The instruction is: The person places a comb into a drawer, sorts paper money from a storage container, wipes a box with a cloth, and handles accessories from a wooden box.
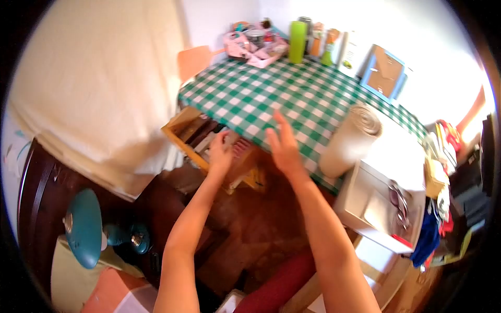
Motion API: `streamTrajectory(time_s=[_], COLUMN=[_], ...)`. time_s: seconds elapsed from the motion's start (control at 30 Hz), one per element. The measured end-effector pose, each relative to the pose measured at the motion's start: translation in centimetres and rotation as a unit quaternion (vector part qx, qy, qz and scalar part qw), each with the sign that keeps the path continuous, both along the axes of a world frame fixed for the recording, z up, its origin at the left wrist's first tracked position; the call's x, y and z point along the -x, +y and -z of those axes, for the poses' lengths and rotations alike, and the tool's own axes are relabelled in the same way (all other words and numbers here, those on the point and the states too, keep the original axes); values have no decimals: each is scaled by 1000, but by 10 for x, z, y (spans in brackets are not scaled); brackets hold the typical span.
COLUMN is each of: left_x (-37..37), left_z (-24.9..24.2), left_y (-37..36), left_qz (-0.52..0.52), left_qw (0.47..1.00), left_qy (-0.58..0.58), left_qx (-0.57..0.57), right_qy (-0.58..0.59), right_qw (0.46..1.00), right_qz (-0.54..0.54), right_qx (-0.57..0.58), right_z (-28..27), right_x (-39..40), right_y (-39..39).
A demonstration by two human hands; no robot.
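Note:
My left hand (221,152) is over the open wooden drawer (197,158) under the table, its fingers loosely bent and slightly apart, with no object plainly in them. Inside the drawer lie dark long items (203,133) and a red-and-white striped thing (241,147), too blurred to name. My right hand (287,151) is raised at the table's front edge with its fingers spread, holding nothing. Behind it spreads the green-and-white checked tablecloth (250,94). A beige rolled mat (347,143) stands to the right of that hand.
A pink tray of small items (258,57), a green cylinder (297,43), several bottles and a blue frame (383,73) line the table's back. At right, sunglasses (399,204) lie in a box (352,195). A teal lamp (86,228) is at lower left, below a cream curtain (104,78).

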State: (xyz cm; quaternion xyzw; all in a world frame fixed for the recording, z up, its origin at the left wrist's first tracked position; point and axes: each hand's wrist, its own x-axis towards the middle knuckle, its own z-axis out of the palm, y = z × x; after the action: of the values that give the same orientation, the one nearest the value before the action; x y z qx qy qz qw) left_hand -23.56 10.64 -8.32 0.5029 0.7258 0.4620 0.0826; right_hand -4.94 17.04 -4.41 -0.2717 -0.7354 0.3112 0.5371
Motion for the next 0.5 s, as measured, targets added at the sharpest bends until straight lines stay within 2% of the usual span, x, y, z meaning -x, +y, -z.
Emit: streamTrajectory(time_s=[0.03, 0.07, 0.1, 0.13, 0.17, 0.2, 0.23, 0.27, 0.37, 0.43, 0.47, 0.5], left_x=[-11, -28, -46, -64, -80, -94, -104, -110, -132, -165, -176, -185], left_z=[-2, -15, -31, -41, -48, -55, -58, -53, -49, -73, -83, -85], left_y=[-5, -13, -22, -29, -36, -41, -43, -44, -53, -61, -63, -61], left_qz=[8, 15, 23, 69, 109, 114, 115, 141, 250, 224, 259, 276], left_qw=[994, 989, 981, 969, 948, 944, 940, 932, 868, 934, 930, 931], left_qy=[-21, -10, -3, -86, -168, -175, -179, -197, -358, -166, -140, -91], left_qx=[-102, -147, -192, -222, -246, -255, -266, -270, -237, -222, -217, -221], right_qy=[-53, -201, -193, -172, -122, -84, -84, -19, 4, -23, -78, -144], right_qw=[996, 941, 967, 969, 982, 993, 993, 998, 999, 998, 995, 989], right_qz=[30, 113, 73, 81, 73, 21, 25, 26, -4, -5, -14, 34], right_qx=[-71, -246, -147, -160, -122, -77, -75, -49, -54, -64, -53, 13], right_z=[7, 34, 10, 11, 4, -32, -42, -49, -112, -138, -149, -159], right_x=[3, 8, 8, 13, 17, 6, 6, 1, -66, -124, -161, -201], right_y=[3, 15, -3, -8, -19, -42, -53, -73, -118, -130, -127, -131])
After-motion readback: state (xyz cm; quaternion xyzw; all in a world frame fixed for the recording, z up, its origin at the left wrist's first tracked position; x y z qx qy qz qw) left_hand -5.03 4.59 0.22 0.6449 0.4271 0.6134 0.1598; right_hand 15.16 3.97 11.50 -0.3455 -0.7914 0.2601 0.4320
